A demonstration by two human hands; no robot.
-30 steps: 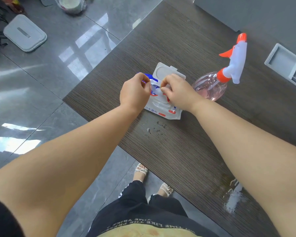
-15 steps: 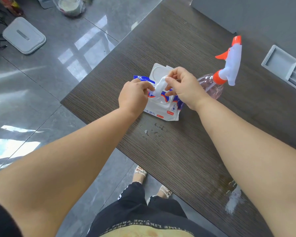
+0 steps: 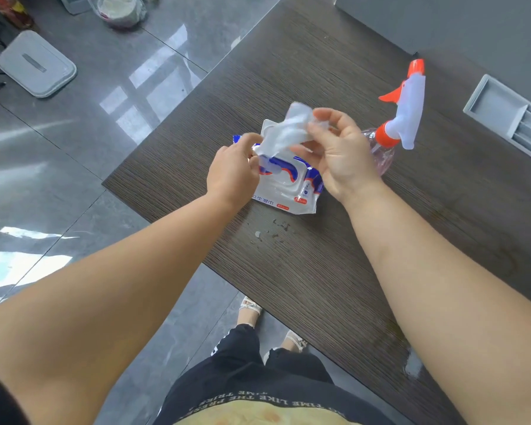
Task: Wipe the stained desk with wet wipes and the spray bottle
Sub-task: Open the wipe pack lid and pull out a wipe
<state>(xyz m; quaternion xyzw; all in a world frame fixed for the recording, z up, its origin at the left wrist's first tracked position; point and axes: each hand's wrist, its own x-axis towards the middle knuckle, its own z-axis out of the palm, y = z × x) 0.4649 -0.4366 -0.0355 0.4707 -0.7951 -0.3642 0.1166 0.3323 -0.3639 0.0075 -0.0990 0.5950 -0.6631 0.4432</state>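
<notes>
Your right hand (image 3: 341,154) pinches a wipe (image 3: 284,133) half out; your left hand (image 3: 232,173) grips the pack (image 3: 288,191). Next, pull free, wipe stains (image 3: 276,230) at 6 o'clock.

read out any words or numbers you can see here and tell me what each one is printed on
"卫生湿巾", partly hidden by the left hand: front of the wet wipes pack.
"80", in a small red label: same pack; the other red label is too blurred.
"TIME LIKE THE PRESENT", seen upside down, partly cut off: the person's shirt.
</notes>
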